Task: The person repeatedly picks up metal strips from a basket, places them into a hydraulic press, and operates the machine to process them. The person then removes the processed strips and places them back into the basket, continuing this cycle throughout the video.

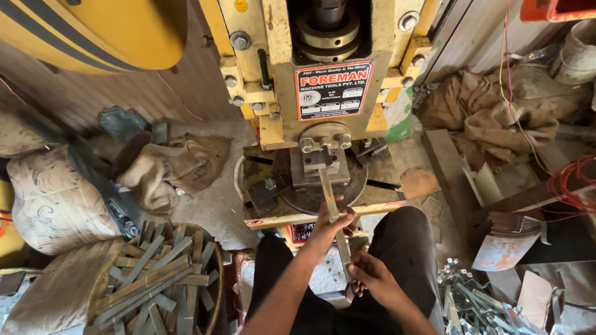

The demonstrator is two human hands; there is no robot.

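A long narrow metal strip (327,189) runs from my lap up into the die (321,162) of a yellow power press (273,80). My left hand (330,227) grips the strip near the press bed, fingers wrapped round it. Lower down, close to my knees, my right hand (367,274) pinches the strip's near end. I sit facing the press in dark trousers. The strip's far tip lies under the punch block.
A round basket (162,279) of several flat metal strips stands at my lower left. A pile of punched metal pieces (478,304) lies at lower right. Sacks (180,164), cloth bundles (496,111), red wires (574,180) and bent sheet scraps (509,239) surround the press.
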